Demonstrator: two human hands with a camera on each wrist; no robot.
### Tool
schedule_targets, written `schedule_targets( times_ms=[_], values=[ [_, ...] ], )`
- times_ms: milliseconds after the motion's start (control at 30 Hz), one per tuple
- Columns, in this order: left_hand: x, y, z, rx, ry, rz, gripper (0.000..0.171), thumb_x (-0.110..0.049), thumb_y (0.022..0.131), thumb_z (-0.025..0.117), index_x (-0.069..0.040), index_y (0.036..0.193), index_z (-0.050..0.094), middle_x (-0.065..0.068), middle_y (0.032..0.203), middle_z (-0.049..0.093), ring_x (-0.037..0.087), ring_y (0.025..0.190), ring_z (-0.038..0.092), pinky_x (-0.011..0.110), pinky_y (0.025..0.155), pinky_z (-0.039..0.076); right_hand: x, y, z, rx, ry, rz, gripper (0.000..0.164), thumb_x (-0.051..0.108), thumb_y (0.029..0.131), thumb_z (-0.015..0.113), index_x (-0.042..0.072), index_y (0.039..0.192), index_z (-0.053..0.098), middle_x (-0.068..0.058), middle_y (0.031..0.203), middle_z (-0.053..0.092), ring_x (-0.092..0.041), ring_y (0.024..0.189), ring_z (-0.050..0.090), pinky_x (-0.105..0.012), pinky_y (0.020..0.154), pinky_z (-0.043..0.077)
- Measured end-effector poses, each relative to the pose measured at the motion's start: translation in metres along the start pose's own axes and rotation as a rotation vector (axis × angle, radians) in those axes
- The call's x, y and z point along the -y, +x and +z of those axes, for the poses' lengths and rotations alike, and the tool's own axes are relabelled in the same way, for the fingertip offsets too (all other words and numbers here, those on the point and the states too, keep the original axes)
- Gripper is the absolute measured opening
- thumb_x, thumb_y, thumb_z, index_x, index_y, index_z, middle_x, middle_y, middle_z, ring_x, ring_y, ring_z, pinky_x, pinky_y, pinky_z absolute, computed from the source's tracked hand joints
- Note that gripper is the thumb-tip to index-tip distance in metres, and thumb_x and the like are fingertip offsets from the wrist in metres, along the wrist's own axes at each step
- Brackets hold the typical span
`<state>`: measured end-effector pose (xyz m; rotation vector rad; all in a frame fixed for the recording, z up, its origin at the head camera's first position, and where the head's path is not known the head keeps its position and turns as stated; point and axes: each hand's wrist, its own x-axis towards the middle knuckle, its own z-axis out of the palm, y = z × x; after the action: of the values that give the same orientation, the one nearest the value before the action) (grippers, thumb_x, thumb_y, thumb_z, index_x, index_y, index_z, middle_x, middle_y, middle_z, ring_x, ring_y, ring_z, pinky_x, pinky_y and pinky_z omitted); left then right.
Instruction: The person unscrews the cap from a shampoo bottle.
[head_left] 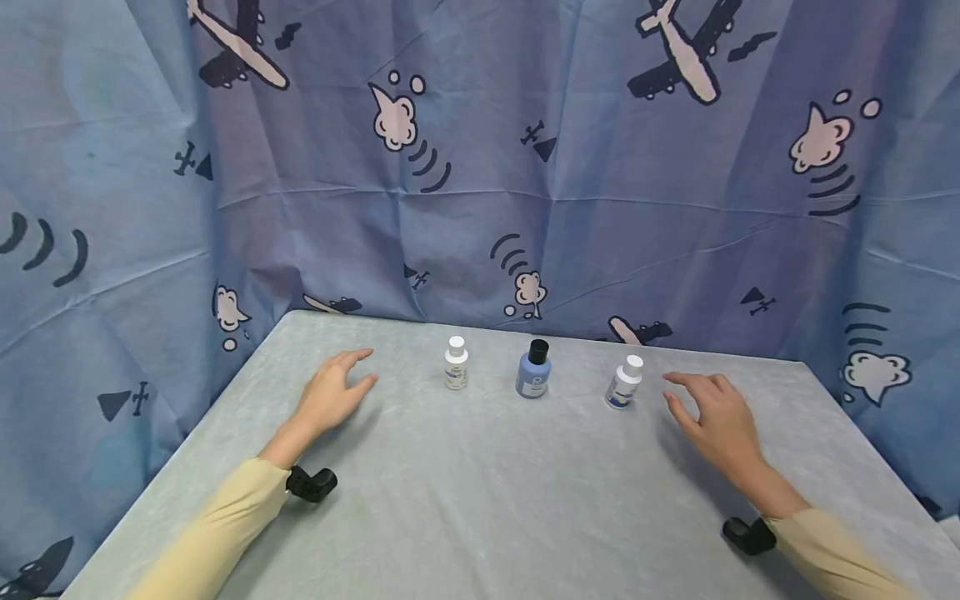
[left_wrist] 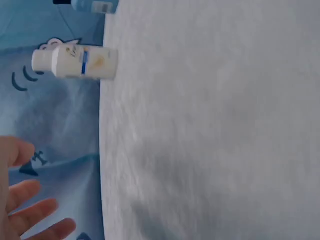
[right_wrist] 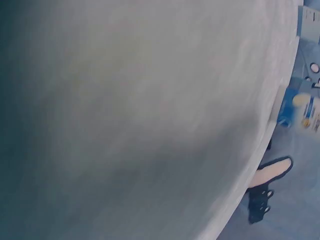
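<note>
Three small bottles stand in a row toward the far side of the table. At the left of the row is a white bottle (head_left: 456, 364) with a white cap, also seen in the left wrist view as a white bottle (left_wrist: 82, 62). In the middle stands a blue bottle (head_left: 533, 375) with a black cap. The right white bottle (head_left: 624, 382) has a white cap and a blue-marked label. My left hand (head_left: 335, 390) hovers left of the row, fingers loosely spread, touching nothing. To the right of the row my right hand (head_left: 716, 421) is near the right bottle, apart from it, fingers relaxed.
A pale cloth covers the table (head_left: 480, 500). Behind it and at both sides hangs a blue curtain (head_left: 480, 167) printed with planes and clouds. A black wrist device (head_left: 312, 484) is on the left wrist, another black device (head_left: 748, 537) on the right.
</note>
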<state>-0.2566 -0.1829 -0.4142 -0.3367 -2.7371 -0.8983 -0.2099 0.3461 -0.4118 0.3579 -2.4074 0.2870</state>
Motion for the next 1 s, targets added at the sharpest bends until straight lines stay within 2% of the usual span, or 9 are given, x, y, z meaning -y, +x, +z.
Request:
schedule_targets(
  times_ms=[100, 200, 433, 600, 833, 1000],
  values=[
    [-0.006, 0.001, 0.006, -0.032, -0.072, -0.02, 0.049, -0.026, 0.093, 0.059, -0.007, 0.137, 0.051, 0.018, 0.138, 0.053, 0.036, 0.118, 0.055, 0.053, 0.095, 0.045, 0.007, 0.003, 0.004, -0.04, 0.032, -0.004, 0.028, 0.013, 0.08, 0.072, 0.007, 0.108, 0.069, -0.011, 0.093, 0.071, -0.023, 0.078, 0.054, -0.039, 0.061, 0.043],
    [-0.013, 0.002, 0.013, -0.036, -0.137, -0.036, 0.048, -0.024, 0.093, 0.059, -0.006, 0.136, 0.052, 0.017, 0.137, 0.054, 0.034, 0.114, 0.058, 0.049, 0.092, 0.048, 0.014, 0.005, 0.007, -0.062, 0.059, -0.007, 0.026, 0.012, 0.079, 0.073, 0.009, 0.105, 0.069, -0.008, 0.09, 0.07, -0.019, 0.074, 0.053, -0.035, 0.057, 0.042],
    [-0.027, 0.007, 0.022, -0.051, -0.232, -0.05, 0.041, -0.019, 0.091, 0.062, -0.005, 0.129, 0.058, 0.014, 0.128, 0.06, 0.031, 0.107, 0.059, 0.045, 0.088, 0.05, 0.023, 0.011, 0.016, -0.112, 0.095, -0.063, 0.029, 0.01, 0.076, 0.075, 0.008, 0.104, 0.069, -0.007, 0.087, 0.069, -0.017, 0.075, 0.05, -0.03, 0.059, 0.039],
    [-0.036, 0.012, 0.026, -0.064, -0.273, -0.057, 0.038, -0.019, 0.091, 0.062, -0.006, 0.127, 0.06, 0.015, 0.122, 0.063, 0.03, 0.103, 0.061, 0.044, 0.087, 0.05, 0.03, 0.015, 0.024, -0.13, 0.132, -0.051, 0.027, 0.011, 0.076, 0.075, 0.008, 0.102, 0.069, -0.007, 0.087, 0.068, -0.016, 0.077, 0.05, -0.023, 0.061, 0.034],
    [-0.045, 0.016, 0.035, -0.072, -0.334, -0.114, 0.037, -0.022, 0.091, 0.062, -0.011, 0.126, 0.06, 0.014, 0.12, 0.065, 0.027, 0.1, 0.062, 0.041, 0.085, 0.05, 0.045, 0.025, 0.036, -0.121, 0.168, -0.071, 0.018, 0.011, 0.079, 0.07, 0.011, 0.097, 0.07, -0.005, 0.088, 0.07, -0.019, 0.08, 0.055, -0.035, 0.061, 0.043],
    [-0.049, 0.019, 0.041, -0.085, -0.379, -0.144, 0.036, -0.023, 0.092, 0.062, -0.012, 0.126, 0.061, 0.011, 0.117, 0.066, 0.026, 0.098, 0.063, 0.039, 0.081, 0.051, 0.055, 0.033, 0.045, -0.127, 0.194, -0.089, 0.018, 0.01, 0.079, 0.072, 0.011, 0.097, 0.071, -0.005, 0.088, 0.07, -0.021, 0.079, 0.057, -0.036, 0.063, 0.044]
  ],
)
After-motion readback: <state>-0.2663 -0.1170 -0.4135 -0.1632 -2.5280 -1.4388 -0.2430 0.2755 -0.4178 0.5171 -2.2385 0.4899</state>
